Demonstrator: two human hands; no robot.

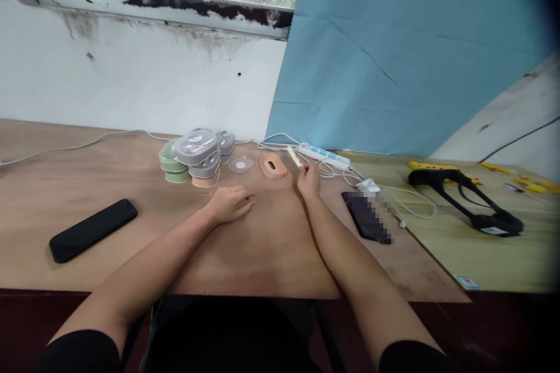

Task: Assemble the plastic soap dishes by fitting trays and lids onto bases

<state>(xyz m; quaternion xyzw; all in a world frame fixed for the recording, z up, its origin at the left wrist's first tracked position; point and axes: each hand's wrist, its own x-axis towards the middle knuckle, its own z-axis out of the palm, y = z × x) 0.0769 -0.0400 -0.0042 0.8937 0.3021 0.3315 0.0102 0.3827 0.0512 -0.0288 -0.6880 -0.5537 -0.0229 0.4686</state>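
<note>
My right hand (pixel 308 179) is closed in a pinch on a small pale stick-shaped piece (pixel 294 157), held up just right of a peach-coloured lid (pixel 272 165) with a slot in it. My left hand (pixel 230 203) rests palm down on the wooden table (pixel 131 233) with its fingers loosely stretched and nothing in it. Just beyond it lie a clear round lid (pixel 240 164) and a pile of small containers (pixel 196 154) in grey, green and peach.
A black phone (pixel 93 229) lies at the left of the table and another phone (pixel 367 217) at the right. A white power strip (pixel 324 155) with tangled white cables sits at the back. A black and yellow tool (pixel 464 192) lies on the adjoining table.
</note>
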